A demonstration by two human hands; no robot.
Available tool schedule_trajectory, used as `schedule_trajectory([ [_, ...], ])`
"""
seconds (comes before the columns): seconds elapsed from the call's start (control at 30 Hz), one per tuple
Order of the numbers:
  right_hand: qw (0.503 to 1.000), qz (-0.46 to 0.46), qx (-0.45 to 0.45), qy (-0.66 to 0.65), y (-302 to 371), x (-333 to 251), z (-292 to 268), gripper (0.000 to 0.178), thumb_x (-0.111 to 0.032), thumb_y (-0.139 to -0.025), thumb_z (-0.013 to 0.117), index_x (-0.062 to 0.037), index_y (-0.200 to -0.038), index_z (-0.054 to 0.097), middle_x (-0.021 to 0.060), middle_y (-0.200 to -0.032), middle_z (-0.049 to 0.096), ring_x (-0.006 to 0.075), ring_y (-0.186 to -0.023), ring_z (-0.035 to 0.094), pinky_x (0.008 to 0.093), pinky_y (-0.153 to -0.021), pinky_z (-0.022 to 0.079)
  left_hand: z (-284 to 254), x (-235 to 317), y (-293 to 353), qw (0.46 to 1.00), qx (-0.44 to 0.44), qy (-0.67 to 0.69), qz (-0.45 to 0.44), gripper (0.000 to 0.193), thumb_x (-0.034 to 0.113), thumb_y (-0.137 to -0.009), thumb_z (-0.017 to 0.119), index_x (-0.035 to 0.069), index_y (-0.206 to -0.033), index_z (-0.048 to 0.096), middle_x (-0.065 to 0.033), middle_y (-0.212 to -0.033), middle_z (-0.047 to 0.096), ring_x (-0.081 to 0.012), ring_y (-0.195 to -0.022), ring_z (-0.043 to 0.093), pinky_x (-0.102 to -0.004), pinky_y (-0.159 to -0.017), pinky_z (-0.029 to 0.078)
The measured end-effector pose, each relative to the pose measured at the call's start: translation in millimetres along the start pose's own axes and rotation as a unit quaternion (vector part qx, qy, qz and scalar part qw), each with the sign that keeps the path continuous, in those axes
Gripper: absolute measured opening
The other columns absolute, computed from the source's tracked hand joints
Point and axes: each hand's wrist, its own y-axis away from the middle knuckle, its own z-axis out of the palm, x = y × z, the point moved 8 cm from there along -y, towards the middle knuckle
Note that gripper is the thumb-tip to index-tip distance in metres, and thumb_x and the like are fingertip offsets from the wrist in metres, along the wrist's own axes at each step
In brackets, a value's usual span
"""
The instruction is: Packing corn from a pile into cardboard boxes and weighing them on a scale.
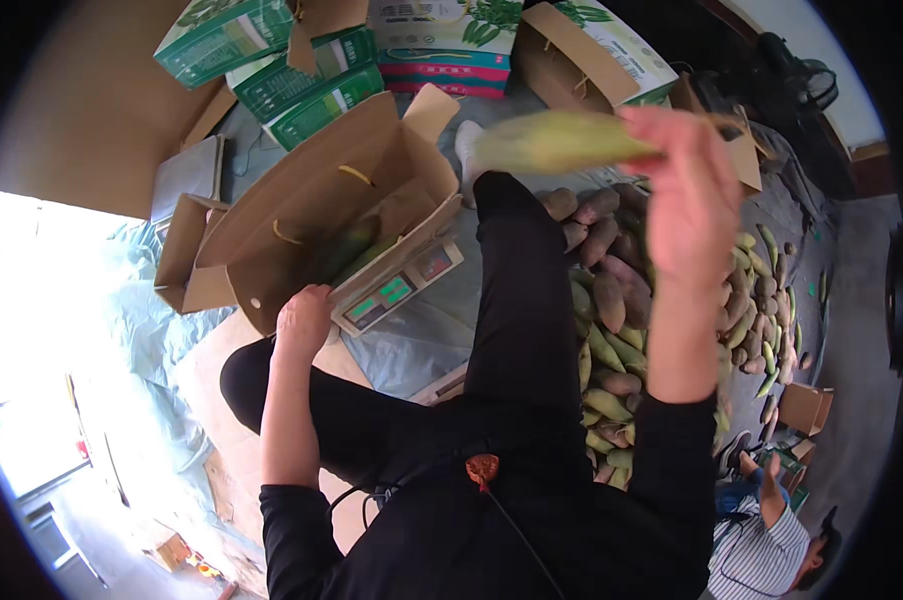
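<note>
A pale green ear of corn in its husk (556, 142), smeared by motion, is held up by one end in my right hand (689, 190). Its fingers are closed round that end, above my bent knee and beside the pile. My left hand (304, 318) pinches the near edge of an open cardboard box (321, 195), whose flaps stand up. Inside the box, in shadow, lie green husked ears (366, 258). The box appears to rest on a digital scale (396, 290) with a lit green display, just right of my left hand.
On my right spreads a pile of corn ears (603, 348) and brownish sweet potatoes (609, 300). Green printed cartons (321, 110) and a white-and-green carton (451, 25) stand ahead. Another open carton (581, 60) is at the far right. A person in a striped shirt (761, 555) sits behind on the right.
</note>
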Motion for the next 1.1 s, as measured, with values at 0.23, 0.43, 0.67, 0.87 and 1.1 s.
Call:
schedule_trajectory([
  [0.23, 0.998, 0.064, -0.006, 0.001, 1, 105, 100, 0.015, -0.01, -0.084, 0.052, -0.0019, -0.078, 0.064, 0.0118, -0.08, 0.065, 0.0233, -0.077, 0.063, 0.0331, -0.069, 0.049, 14, -11, -10, 0.999, -0.002, -0.02, 0.03, 0.029, 0.015, -0.083, 0.055, 0.004, -0.109, 0.06, -0.0179, -0.107, 0.061, -0.0383, -0.095, 0.059, -0.0439, -0.082, 0.048],
  [0.43, 0.95, -0.114, -0.106, 0.271, 47, 121, 186, 0.011, -0.017, -0.074, 0.066, -0.0104, -0.082, 0.064, 0.0026, -0.088, 0.061, 0.0236, -0.093, 0.054, 0.0378, -0.076, 0.046, 6, -3, -11, 0.999, -0.003, 0.021, 0.033, 0.025, 0.009, -0.081, 0.056, -0.003, -0.102, 0.06, -0.026, -0.096, 0.061, -0.0424, -0.093, 0.057, -0.0467, -0.081, 0.045],
  [0.67, 0.95, -0.081, -0.151, 0.262, 74, 113, 137, 0.018, -0.014, -0.074, 0.07, -0.0097, -0.09, 0.066, 0.0026, -0.096, 0.063, 0.0243, -0.097, 0.056, 0.0383, -0.08, 0.045, 15, -9, -10, 0.998, -0.034, 0.04, 0.026, 0.021, 0.006, -0.081, 0.054, -0.004, -0.099, 0.059, -0.0263, -0.092, 0.06, -0.0431, -0.09, 0.057, -0.0467, -0.078, 0.044],
  [0.87, 0.935, -0.002, 0.056, 0.349, 93, 136, -42, 0.017, -0.011, -0.075, 0.068, -0.0089, -0.091, 0.066, 0.0088, -0.086, 0.064, 0.0291, -0.085, 0.06, 0.039, -0.075, 0.047, 6, 1, -9, 0.997, -0.025, 0.074, 0.025, 0.02, 0.004, -0.081, 0.054, -0.004, -0.098, 0.06, -0.0264, -0.089, 0.061, -0.0426, -0.088, 0.058, -0.0446, -0.078, 0.045],
  [1.1, 0.801, 0.348, 0.151, 0.463, 277, 229, -233, 0.014, -0.017, -0.079, 0.062, -0.0065, -0.087, 0.068, 0.0146, -0.087, 0.066, 0.0301, -0.084, 0.064, 0.0375, -0.073, 0.05, 12, -3, -12, 0.998, -0.005, 0.049, 0.046, 0.019, 0.004, -0.081, 0.054, -0.006, -0.097, 0.059, -0.0259, -0.087, 0.061, -0.0426, -0.085, 0.058, -0.0445, -0.076, 0.045],
])
